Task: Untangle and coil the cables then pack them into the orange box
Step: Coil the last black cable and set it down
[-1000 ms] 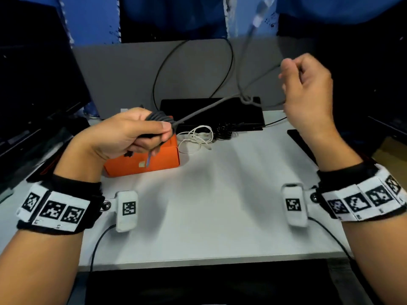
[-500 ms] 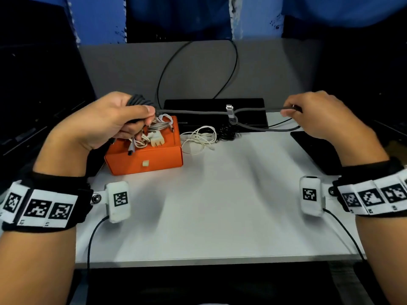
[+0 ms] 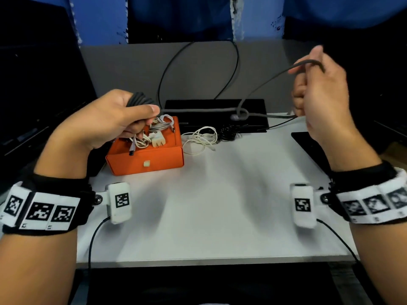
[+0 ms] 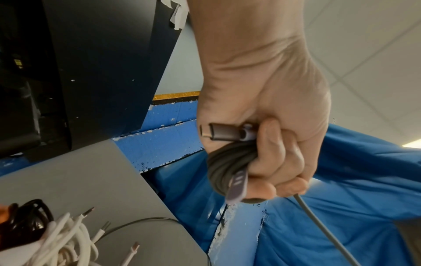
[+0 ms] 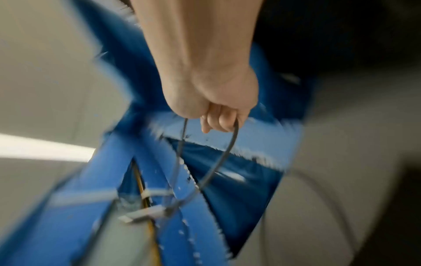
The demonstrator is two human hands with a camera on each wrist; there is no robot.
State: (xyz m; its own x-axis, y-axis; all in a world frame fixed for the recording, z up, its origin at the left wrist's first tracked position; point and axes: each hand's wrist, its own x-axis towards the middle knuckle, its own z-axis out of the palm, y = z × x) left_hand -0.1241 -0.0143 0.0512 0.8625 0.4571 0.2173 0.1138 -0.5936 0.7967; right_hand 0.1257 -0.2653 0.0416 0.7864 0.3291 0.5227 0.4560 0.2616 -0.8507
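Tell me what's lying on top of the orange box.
On the orange box lies a heap of coiled white and grey cables with a white plug adapter. The left hand hovers in front, covering the heap's back left part.

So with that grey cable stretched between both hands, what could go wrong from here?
The grey cable has a loop knotted near its free plug; pulling with the right hand might tighten it. The coil gripped by the left hand could spring loose. The swinging plug might snag the white cables beside the orange box.

One orange box [image 3: 145, 159] — two hands.
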